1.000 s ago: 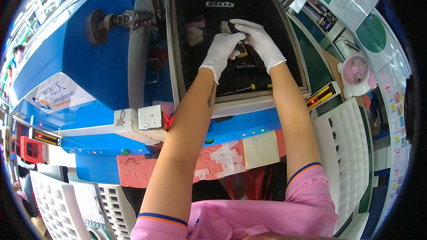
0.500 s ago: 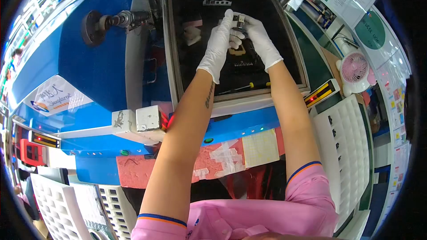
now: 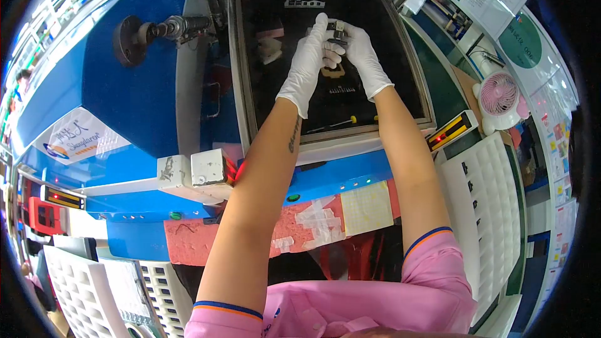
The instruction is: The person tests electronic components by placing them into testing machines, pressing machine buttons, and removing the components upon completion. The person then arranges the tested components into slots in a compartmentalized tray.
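Head view: arms (image 3: 260, 203) extended, hands (image 3: 303, 64) hold dark part (image 3: 339, 34)

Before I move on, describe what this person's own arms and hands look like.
The left hand and right hand each wear one of a pair of thin white gloves reaching the wrist. Both forearms are bare; the left bears a dark, lettering-like marking. Short pink sleeves end in navy-and-orange trim.
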The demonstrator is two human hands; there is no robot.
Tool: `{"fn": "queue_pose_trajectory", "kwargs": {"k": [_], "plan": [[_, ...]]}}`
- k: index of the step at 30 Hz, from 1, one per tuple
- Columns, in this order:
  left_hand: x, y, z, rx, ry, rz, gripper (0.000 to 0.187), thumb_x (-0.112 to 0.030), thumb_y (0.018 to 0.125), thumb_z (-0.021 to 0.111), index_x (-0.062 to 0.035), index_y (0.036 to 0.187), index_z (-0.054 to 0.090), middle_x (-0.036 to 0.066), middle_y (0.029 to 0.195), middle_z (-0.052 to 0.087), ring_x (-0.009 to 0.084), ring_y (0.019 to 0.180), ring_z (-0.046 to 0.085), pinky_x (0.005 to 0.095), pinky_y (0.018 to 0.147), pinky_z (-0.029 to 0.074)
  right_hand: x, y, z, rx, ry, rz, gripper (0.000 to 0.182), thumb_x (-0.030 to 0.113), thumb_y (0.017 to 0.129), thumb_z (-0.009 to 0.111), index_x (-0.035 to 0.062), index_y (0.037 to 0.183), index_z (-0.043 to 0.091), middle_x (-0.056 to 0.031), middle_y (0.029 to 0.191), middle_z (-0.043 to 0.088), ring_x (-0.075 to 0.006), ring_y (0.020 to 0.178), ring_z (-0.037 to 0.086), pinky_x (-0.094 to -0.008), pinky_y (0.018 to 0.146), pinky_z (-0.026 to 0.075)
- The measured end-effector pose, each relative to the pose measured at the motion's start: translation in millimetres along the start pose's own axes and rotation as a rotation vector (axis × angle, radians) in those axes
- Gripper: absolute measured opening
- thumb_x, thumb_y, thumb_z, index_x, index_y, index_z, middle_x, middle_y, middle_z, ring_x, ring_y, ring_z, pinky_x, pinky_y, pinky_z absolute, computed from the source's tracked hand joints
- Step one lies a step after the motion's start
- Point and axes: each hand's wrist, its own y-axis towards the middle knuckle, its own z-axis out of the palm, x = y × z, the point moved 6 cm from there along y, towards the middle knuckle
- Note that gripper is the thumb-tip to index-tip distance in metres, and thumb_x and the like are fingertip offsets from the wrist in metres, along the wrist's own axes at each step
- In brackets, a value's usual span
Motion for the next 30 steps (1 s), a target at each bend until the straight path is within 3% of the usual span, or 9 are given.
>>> {"fn": "queue_pose_trajectory", "kwargs": {"k": [4,7,12,20,24,27,30], "plan": [[1,0,-1,-0.003,0.004,-0.009,0.066,-0.064,0.083,0.048,0.0011,0.094,0.058,0.008,0.064,0.060,0.0115,0.049,0.055,0.0211,0.045,0.043,2,-1,1,0.008,0.017,-0.004,0.041,-0.008,0.084,0.041,0.0038,0.120,0.056,-0.0129,0.101,0.065,-0.0179,0.090,0.062,-0.0275,0.082,0.048],[-2,-3,1,0.021,0.101,-0.001,0.085,-0.073,0.081,0.039,0.0062,0.106,0.056,0.007,0.070,0.057,0.0120,0.058,0.051,0.0237,0.055,0.042,1,0,1,0.015,-0.011,-0.013,0.041,-0.009,0.084,0.039,0.0034,0.120,0.056,-0.0129,0.101,0.065,-0.0176,0.089,0.061,-0.0273,0.082,0.048],[-1,-2,1,0.024,0.109,-0.010,0.085,-0.073,0.081,0.038,0.0064,0.107,0.055,0.007,0.070,0.057,0.0120,0.058,0.052,0.0235,0.055,0.042,11,-7,3,0.041,0.120,0.018,0.040,-0.009,0.084,0.040,0.0033,0.120,0.056,-0.0125,0.101,0.065,-0.0170,0.089,0.061,-0.0267,0.082,0.048],[-2,-2,1,0.022,0.114,-0.020,0.086,-0.073,0.081,0.038,0.0067,0.108,0.054,0.007,0.071,0.057,0.0119,0.059,0.051,0.0233,0.054,0.042,16,-8,1,0.014,-0.053,0.001,0.039,-0.007,0.086,0.041,0.0040,0.120,0.056,-0.0126,0.101,0.064,-0.0164,0.089,0.060,-0.0260,0.083,0.047],[-1,-3,-1,-0.028,0.049,-0.026,0.068,-0.065,0.084,0.044,0.0004,0.092,0.061,0.006,0.063,0.060,0.0109,0.055,0.057,0.0224,0.049,0.043,23,-11,-2,0.002,-0.090,0.013,0.038,-0.004,0.085,0.045,0.0050,0.119,0.057,-0.0111,0.101,0.064,-0.0172,0.087,0.061,-0.0271,0.082,0.047],[-5,-9,-9,-0.187,0.414,0.012,0.072,-0.066,0.086,0.037,0.0004,0.088,0.065,0.012,0.069,0.064,0.0206,0.070,0.062,0.0310,0.063,0.047,18,-15,1,0.118,0.567,0.218,0.034,0.002,0.086,0.049,0.0056,0.118,0.058,-0.0097,0.103,0.063,-0.0191,0.086,0.060,-0.0278,0.082,0.047],[-1,-5,-18,-0.252,0.566,0.095,0.075,-0.066,0.087,0.032,0.0006,0.084,0.067,0.017,0.077,0.065,0.0281,0.081,0.061,0.0357,0.073,0.045,9,-9,0,0.113,0.693,0.309,0.033,0.006,0.086,0.052,0.0054,0.118,0.058,-0.0096,0.103,0.062,-0.0199,0.088,0.059,-0.0288,0.084,0.046]]}}
